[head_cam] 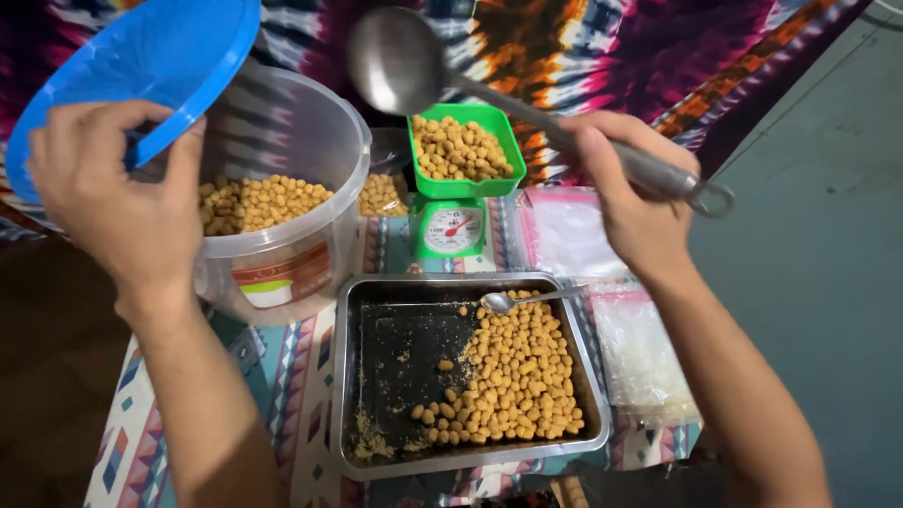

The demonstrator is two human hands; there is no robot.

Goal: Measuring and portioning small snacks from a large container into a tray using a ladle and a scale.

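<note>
Lifting blue lid (141, 66) with left hand (122, 202), right hand (630, 202) gripping ladle (489, 94)

Left hand (113, 193) and right hand (635, 202): both bare, forearms uncovered, without sleeves, gloves, rings or watch visible.

single head-worn view, looking steeply down from close above onto the tabletop (310, 376), both forearms in frame.

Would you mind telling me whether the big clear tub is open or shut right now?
Open: the left hand holds the blue lid lifted and tilted off the clear tub, leaving its golden pellets exposed.
</note>
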